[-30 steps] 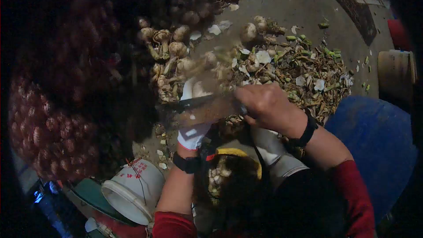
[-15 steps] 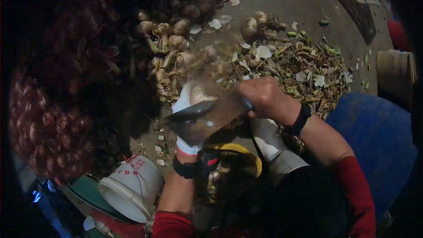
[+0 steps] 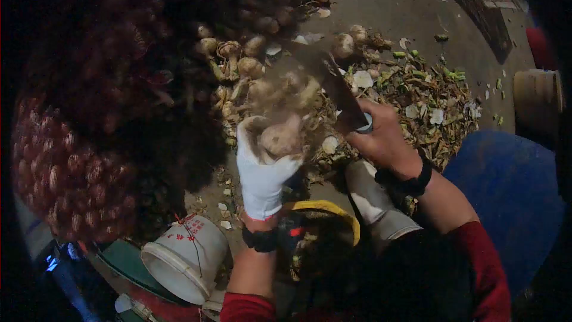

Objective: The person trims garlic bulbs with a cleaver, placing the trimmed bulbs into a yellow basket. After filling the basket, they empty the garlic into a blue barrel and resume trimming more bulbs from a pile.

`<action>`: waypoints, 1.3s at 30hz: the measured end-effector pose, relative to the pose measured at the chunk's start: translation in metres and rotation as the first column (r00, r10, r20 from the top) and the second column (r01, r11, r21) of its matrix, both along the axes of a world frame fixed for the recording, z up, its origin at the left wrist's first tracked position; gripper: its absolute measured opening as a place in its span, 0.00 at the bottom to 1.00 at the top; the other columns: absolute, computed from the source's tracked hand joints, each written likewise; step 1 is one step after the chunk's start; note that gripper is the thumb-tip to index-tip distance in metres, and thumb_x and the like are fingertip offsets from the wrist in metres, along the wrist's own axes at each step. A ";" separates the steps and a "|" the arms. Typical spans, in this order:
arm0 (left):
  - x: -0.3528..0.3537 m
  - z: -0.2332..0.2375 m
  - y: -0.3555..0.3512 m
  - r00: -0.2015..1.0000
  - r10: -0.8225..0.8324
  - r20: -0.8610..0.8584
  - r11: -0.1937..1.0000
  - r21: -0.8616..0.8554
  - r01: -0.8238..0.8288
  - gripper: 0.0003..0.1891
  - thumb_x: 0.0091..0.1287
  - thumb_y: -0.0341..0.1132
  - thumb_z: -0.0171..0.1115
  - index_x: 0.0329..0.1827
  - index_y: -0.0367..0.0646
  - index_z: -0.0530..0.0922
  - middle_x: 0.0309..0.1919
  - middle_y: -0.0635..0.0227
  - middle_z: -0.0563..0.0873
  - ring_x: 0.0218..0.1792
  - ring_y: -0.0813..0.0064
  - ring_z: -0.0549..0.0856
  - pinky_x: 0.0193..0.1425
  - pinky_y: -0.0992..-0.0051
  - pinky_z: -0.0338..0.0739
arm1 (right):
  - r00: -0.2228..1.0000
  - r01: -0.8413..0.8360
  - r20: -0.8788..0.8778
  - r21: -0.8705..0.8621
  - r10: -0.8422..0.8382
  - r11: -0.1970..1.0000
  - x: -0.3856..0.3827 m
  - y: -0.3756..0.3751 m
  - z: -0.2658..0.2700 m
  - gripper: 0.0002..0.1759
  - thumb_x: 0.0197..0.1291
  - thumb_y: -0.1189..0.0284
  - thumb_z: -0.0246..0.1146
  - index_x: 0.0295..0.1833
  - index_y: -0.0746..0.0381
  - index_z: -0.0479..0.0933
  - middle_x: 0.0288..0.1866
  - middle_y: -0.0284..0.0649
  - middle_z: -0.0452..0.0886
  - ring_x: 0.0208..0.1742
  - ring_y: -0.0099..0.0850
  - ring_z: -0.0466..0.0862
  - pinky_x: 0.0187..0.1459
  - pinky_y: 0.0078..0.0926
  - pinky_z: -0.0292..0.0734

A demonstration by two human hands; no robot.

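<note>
My left hand, in a white glove, is wrapped round a pale round bulb with its stem end pointing up and right. In my bare right hand is the handle of a wide-bladed knife. The blade stands up and to the left, clear of the bulb, and is partly blurred. Just beyond my left hand lie more bulbs with stems on the ground.
Cut leaves and stems are heaped at right, near a blue container. A yellow-rimmed basket stands below my hands. At lower left are a white bucket and a net sack of bulbs.
The knife has swung up and away from in front of my left hand, uncovering the glove and the bulb. My right hand has shifted slightly right and down.
</note>
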State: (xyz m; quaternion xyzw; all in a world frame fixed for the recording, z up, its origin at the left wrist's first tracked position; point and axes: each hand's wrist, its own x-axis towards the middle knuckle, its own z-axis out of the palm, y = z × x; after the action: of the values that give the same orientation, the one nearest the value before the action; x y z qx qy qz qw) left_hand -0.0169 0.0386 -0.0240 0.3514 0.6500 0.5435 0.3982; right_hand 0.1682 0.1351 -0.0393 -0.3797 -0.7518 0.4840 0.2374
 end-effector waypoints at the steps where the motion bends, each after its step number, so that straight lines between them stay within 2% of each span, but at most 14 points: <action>1: 0.002 -0.002 -0.003 0.967 0.015 0.254 0.999 0.035 -0.025 0.32 0.42 0.35 0.68 0.51 0.36 0.66 0.42 0.63 0.78 0.42 0.75 0.79 0.50 0.75 0.73 | 0.999 -0.028 -0.020 -0.049 0.027 0.998 0.000 -0.002 -0.002 0.12 0.43 0.73 0.64 0.35 0.65 0.76 0.25 0.48 0.78 0.26 0.38 0.81 0.30 0.28 0.73; 5: 0.028 -0.002 -0.042 0.649 0.184 0.738 0.979 -0.078 -0.189 0.27 0.46 0.34 0.68 0.48 0.37 0.67 0.40 0.64 0.78 0.42 0.75 0.79 0.52 0.73 0.72 | 0.988 -0.050 0.139 -0.150 0.071 0.987 0.016 -0.001 -0.051 0.12 0.46 0.69 0.63 0.33 0.66 0.76 0.22 0.38 0.77 0.23 0.22 0.74 0.28 0.23 0.70; 7: 0.014 0.009 -0.074 0.957 -0.289 -0.033 0.942 -0.190 0.277 0.21 0.50 0.35 0.67 0.46 0.38 0.71 0.37 0.67 0.78 0.41 0.74 0.78 0.50 0.70 0.74 | 0.971 0.217 0.186 -0.431 -0.149 0.876 0.023 0.003 -0.025 0.15 0.45 0.68 0.65 0.36 0.68 0.76 0.25 0.43 0.79 0.26 0.27 0.78 0.30 0.27 0.72; 8: 0.008 0.013 -0.093 0.884 -0.397 0.246 0.840 -0.291 0.458 0.18 0.52 0.34 0.65 0.44 0.39 0.74 0.36 0.65 0.79 0.40 0.68 0.79 0.47 0.68 0.74 | 0.971 0.189 0.190 -0.245 -0.145 0.951 0.028 0.013 -0.032 0.14 0.45 0.69 0.65 0.35 0.68 0.76 0.24 0.40 0.78 0.25 0.25 0.76 0.29 0.26 0.71; 9: -0.002 0.016 -0.084 0.879 -0.405 0.250 0.836 -0.288 0.467 0.18 0.52 0.34 0.65 0.44 0.39 0.74 0.36 0.65 0.79 0.40 0.68 0.79 0.47 0.68 0.74 | 0.969 0.199 0.195 -0.242 -0.153 0.950 0.027 0.020 -0.031 0.14 0.45 0.69 0.65 0.35 0.68 0.76 0.24 0.40 0.78 0.25 0.25 0.76 0.29 0.26 0.71; 11: -0.017 0.022 -0.056 0.658 -0.630 -0.412 0.776 -0.350 0.525 0.18 0.51 0.35 0.63 0.44 0.38 0.74 0.37 0.61 0.80 0.41 0.61 0.79 0.46 0.67 0.74 | 0.980 0.190 0.117 -0.283 -0.163 0.940 0.018 0.026 -0.021 0.14 0.45 0.67 0.66 0.34 0.68 0.76 0.23 0.38 0.78 0.25 0.24 0.75 0.28 0.26 0.70; 13: -0.027 0.013 0.001 0.633 -0.387 -0.670 0.921 -0.257 0.292 0.16 0.51 0.38 0.61 0.40 0.39 0.75 0.39 0.55 0.80 0.43 0.57 0.78 0.44 0.65 0.74 | 0.971 0.240 0.093 -0.349 -0.221 0.906 0.015 0.019 -0.041 0.14 0.45 0.67 0.66 0.32 0.68 0.76 0.22 0.38 0.77 0.24 0.25 0.74 0.29 0.26 0.70; 17: -0.034 -0.057 0.110 0.231 -0.756 -0.612 0.649 -0.745 0.152 0.14 0.55 0.41 0.56 0.36 0.38 0.74 0.36 0.51 0.80 0.42 0.54 0.79 0.43 0.61 0.73 | 0.957 0.285 0.054 -0.370 -0.286 0.884 0.014 0.012 -0.048 0.13 0.48 0.66 0.65 0.31 0.66 0.76 0.22 0.35 0.75 0.23 0.23 0.72 0.29 0.23 0.69; 21: -0.018 -0.057 0.119 0.200 -0.698 -0.688 0.715 -0.654 0.247 0.24 0.51 0.38 0.61 0.52 0.37 0.72 0.31 0.51 0.82 0.37 0.56 0.81 0.41 0.65 0.75 | 0.937 0.335 0.084 -0.494 -0.339 0.802 0.014 0.030 -0.053 0.16 0.50 0.61 0.65 0.34 0.65 0.76 0.25 0.32 0.77 0.24 0.20 0.73 0.27 0.20 0.68; 23: -0.004 -0.035 0.094 0.762 -0.523 -0.382 0.851 -0.293 0.437 0.31 0.50 0.35 0.60 0.60 0.36 0.67 0.38 0.53 0.83 0.40 0.68 0.82 0.47 0.72 0.75 | 0.937 0.347 0.131 -0.441 -0.323 0.828 0.012 0.035 -0.050 0.16 0.50 0.61 0.65 0.35 0.64 0.76 0.25 0.32 0.77 0.24 0.19 0.73 0.27 0.19 0.68; 27: 0.016 -0.018 0.052 0.847 -0.521 -0.108 0.791 -0.434 0.431 0.37 0.50 0.32 0.61 0.66 0.36 0.58 0.47 0.56 0.79 0.45 0.77 0.78 0.51 0.77 0.71 | 0.946 0.254 -0.010 -0.602 -0.325 0.757 -0.002 0.030 -0.028 0.15 0.51 0.62 0.65 0.35 0.65 0.78 0.27 0.32 0.79 0.27 0.17 0.74 0.29 0.19 0.70; 34: 0.021 -0.021 0.032 0.878 -0.064 0.475 0.997 -0.005 0.075 0.31 0.54 0.34 0.61 0.62 0.38 0.63 0.45 0.64 0.78 0.45 0.74 0.78 0.52 0.77 0.72 | 1.000 0.028 -0.016 0.088 -0.027 0.996 0.002 0.016 -0.005 0.19 0.36 0.77 0.64 0.40 0.62 0.77 0.28 0.47 0.80 0.31 0.37 0.82 0.32 0.25 0.75; 37: 0.015 -0.012 0.027 0.938 -0.256 0.235 0.955 -0.092 0.283 0.31 0.54 0.29 0.63 0.62 0.39 0.62 0.41 0.64 0.79 0.42 0.72 0.80 0.50 0.76 0.75 | 0.998 -0.063 0.000 0.213 0.064 0.975 0.005 0.010 0.002 0.19 0.33 0.77 0.63 0.39 0.61 0.76 0.28 0.45 0.80 0.31 0.41 0.81 0.30 0.31 0.76; 39: 0.019 -0.005 0.034 0.903 -0.315 -0.293 0.947 -0.037 0.319 0.24 0.55 0.33 0.62 0.55 0.39 0.67 0.36 0.64 0.82 0.35 0.77 0.81 0.41 0.78 0.76 | 0.989 -0.143 0.088 0.306 0.122 0.941 0.003 0.006 0.014 0.19 0.32 0.76 0.64 0.37 0.61 0.74 0.28 0.43 0.79 0.30 0.41 0.81 0.28 0.33 0.76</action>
State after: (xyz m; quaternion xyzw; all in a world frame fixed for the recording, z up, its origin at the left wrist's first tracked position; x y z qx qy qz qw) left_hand 0.0018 0.0723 -0.0290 0.5317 0.6330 0.4170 0.3777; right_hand 0.1714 0.1407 -0.0254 -0.3020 -0.8502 0.3610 0.2358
